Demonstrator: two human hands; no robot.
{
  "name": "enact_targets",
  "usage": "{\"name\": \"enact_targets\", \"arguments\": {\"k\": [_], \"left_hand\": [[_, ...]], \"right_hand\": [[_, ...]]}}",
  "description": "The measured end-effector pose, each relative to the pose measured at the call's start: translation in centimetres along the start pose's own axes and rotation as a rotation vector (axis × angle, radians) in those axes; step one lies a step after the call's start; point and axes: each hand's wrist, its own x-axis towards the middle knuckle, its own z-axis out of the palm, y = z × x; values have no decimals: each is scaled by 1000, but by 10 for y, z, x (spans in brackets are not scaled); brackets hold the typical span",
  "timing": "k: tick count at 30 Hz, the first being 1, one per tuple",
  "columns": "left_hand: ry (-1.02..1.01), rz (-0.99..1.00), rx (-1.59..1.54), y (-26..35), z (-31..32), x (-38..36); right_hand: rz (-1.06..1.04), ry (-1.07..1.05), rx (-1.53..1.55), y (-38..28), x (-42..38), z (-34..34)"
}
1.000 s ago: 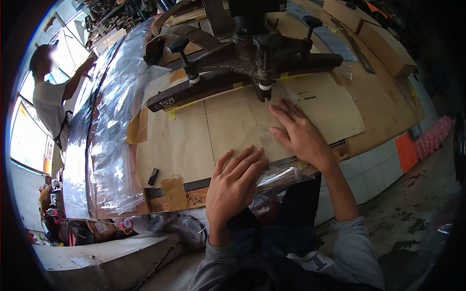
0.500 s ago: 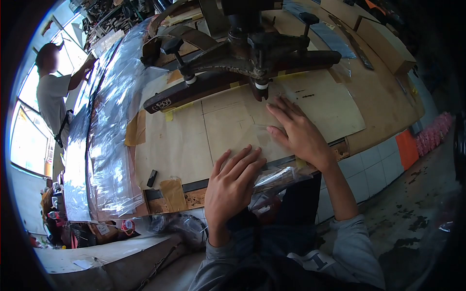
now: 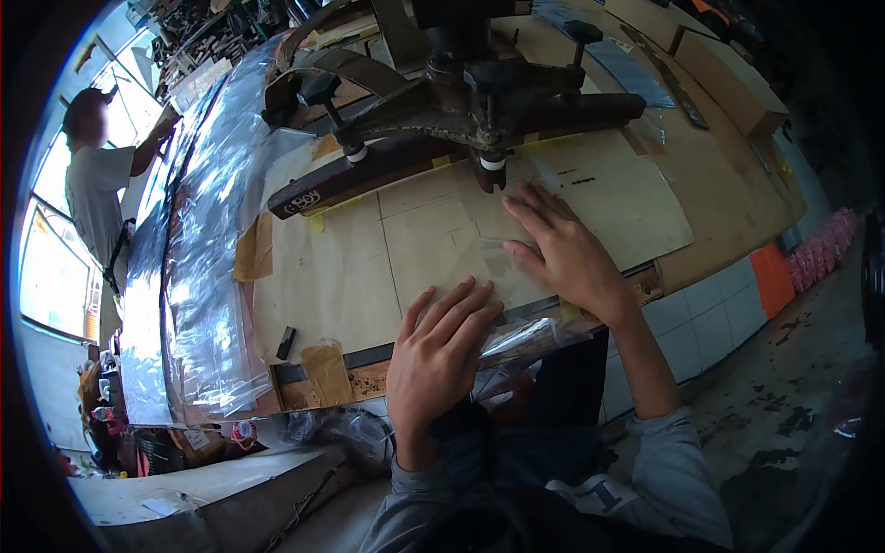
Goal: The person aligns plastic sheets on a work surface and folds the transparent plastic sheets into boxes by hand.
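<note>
My left hand [image 3: 438, 355] lies flat with fingers spread near the front edge of a cream sheet [image 3: 336, 267] marked with thin dark lines. My right hand [image 3: 572, 253] also rests on the sheet, fingers apart, over a thin clear plastic piece [image 3: 507, 263]. Just beyond my right fingertips stands the forked tip of a dark metal press [image 3: 489, 138], whose long bar [image 3: 369, 175] lies across the sheet. Neither hand grips anything that I can see. A small black block [image 3: 287, 343] sits at the sheet's left front corner.
Crinkled clear plastic [image 3: 207, 267] covers the left side of the table. Beyond it a person [image 3: 97, 180] stands by a window. Brown tape [image 3: 327, 373] is at the front edge. A cardboard box [image 3: 728, 83] and a metal strip [image 3: 668, 83] are at the back right.
Both hands keep nearly the same pose. The view has shifted slightly, and the person at the left has moved a little.
</note>
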Motion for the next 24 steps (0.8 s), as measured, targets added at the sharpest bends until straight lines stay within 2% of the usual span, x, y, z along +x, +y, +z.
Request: {"name": "enact_targets", "arguments": {"k": [24], "left_hand": [[-4, -6, 16, 0, 0, -2]], "right_hand": [[-12, 66, -37, 0, -1, 4]]}}
